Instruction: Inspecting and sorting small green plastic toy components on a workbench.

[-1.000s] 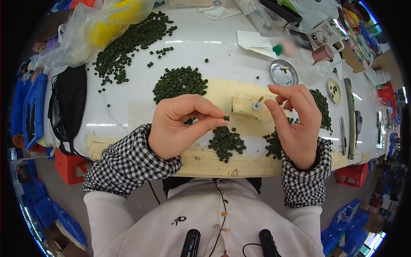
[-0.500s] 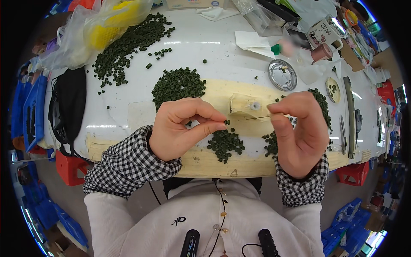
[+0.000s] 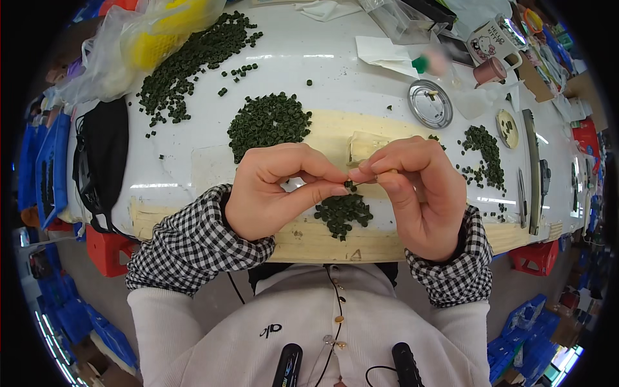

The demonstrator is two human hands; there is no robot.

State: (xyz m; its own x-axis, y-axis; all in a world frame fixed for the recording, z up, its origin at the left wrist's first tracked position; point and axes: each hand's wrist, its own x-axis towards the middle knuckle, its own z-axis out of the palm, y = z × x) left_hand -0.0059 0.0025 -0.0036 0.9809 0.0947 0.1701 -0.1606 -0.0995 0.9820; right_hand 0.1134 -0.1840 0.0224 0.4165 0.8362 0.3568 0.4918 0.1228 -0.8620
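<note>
- Head view, looking down: my left hand and right hand meet fingertip to fingertip above the near edge of the white table.
- My left thumb and forefinger are pinched narrow on a small dark green bead; the other left fingers curl loosely inward.
- My right thumb and forefinger are closed on something small and pale at the tips, touching the left fingertips; I cannot tell what it is.
- That bead hangs just above a small heap of green beads lying on the pale wooden board.
- A larger green pile lies beyond my left hand, well apart.
- A round metal lid sits beyond my right hand.
</note>
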